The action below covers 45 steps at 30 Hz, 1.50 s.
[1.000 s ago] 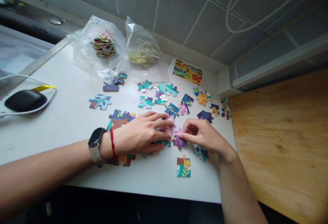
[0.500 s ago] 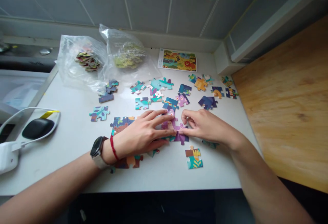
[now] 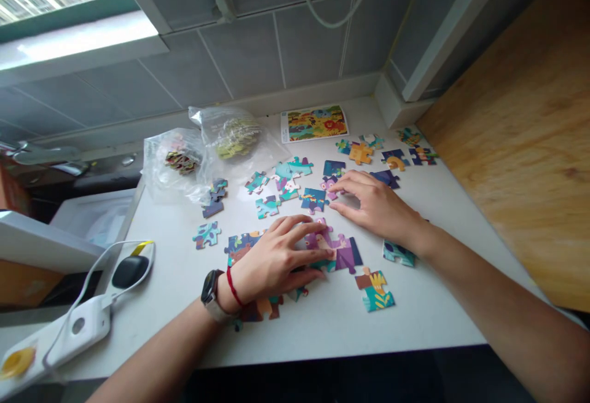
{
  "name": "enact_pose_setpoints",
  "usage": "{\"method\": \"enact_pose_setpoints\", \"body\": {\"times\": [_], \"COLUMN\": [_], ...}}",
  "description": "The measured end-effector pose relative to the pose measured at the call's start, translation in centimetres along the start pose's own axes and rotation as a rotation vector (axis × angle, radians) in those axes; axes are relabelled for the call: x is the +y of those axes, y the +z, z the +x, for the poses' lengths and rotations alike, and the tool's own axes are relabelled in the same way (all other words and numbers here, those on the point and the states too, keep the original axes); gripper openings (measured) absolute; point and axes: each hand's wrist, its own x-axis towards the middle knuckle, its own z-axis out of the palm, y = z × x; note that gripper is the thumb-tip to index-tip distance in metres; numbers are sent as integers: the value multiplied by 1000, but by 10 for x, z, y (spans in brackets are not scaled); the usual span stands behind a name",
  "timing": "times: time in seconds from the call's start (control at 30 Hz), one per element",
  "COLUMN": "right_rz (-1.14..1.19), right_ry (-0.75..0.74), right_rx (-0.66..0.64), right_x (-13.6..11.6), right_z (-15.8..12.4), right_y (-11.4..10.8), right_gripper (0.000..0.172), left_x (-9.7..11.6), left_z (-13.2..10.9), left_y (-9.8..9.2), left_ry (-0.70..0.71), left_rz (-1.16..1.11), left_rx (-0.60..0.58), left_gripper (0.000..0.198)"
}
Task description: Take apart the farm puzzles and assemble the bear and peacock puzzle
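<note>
At the front of the tabletop [image 3: 322,335], toward the right, lies a loose brown and teal piece [image 3: 375,292] of a puzzle, its knob pointing away from the person and its long axis running front to back, the far end leaning a little left. Left of it the left hand [image 3: 279,255] rests palm down on joined pieces, fingers spread and pointing right, gripping nothing. From beneath its fingertips comes a purple section [image 3: 342,249], whose visible part runs on a slant from far left to near right, ending in dark blue. On the hand's other side a bear section [image 3: 240,244] shows in part.

Just beyond, the right hand [image 3: 371,206] points left, thumb and fingers curved and parted; its fingertips are at a small purple piece [image 3: 329,187], though I cannot tell whether they touch it. Near that thumb is a blue piece [image 3: 313,199] with a knob on its right edge.

Farther back, a pale teal section [image 3: 292,169] has its far row running left to right. Behind stand a left bag [image 3: 175,166] and a right bag [image 3: 237,139] of more pieces, beside a picture card [image 3: 316,124], long side crosswise, its right end slightly farther off.
</note>
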Motion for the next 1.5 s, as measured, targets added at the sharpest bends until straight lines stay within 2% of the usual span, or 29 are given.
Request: {"method": "enact_pose_setpoints", "body": {"times": [0.13,0.3,0.5,0.73,0.87,0.97,1.07,1.17,1.3,1.5], "right_rz": [-117,-174,-99,-55,-27,9,-73,-190,-222,-190], "right_ry": [-119,-121,-100,-5,20,52,74,60,37,170], "right_rx": [-31,3,44,-43,-41,86,184,142,63,53], "right_x": [2,0,0,10,15,22,32,40,44,43], "right_z": [-2,-3,0,1,3,6,7,6,5,7], "right_y": [17,27,22,5,-3,-10,-14,-13,-9,-10], "right_gripper": [38,39,36,46,41,31,30,35,40,42], "left_x": [0,-3,-6,-15,-17,-18,-19,-21,-20,-21], "left_z": [1,2,2,0,-1,-1,-1,-2,-2,-2], "left_y": [-2,-3,-2,-1,-2,-4,-6,-6,-6,-8], "left_ry": [-14,-10,-111,-208,-230,-235,-224,-203,-176,-178], "left_rz": [-30,-68,-46,-10,6,7,-3,-17,-36,-47], "left_rx": [29,76,174,298,302,307,315,300,252,257], "left_gripper": [29,24,19,17,18,17,16,17,17,17]}}
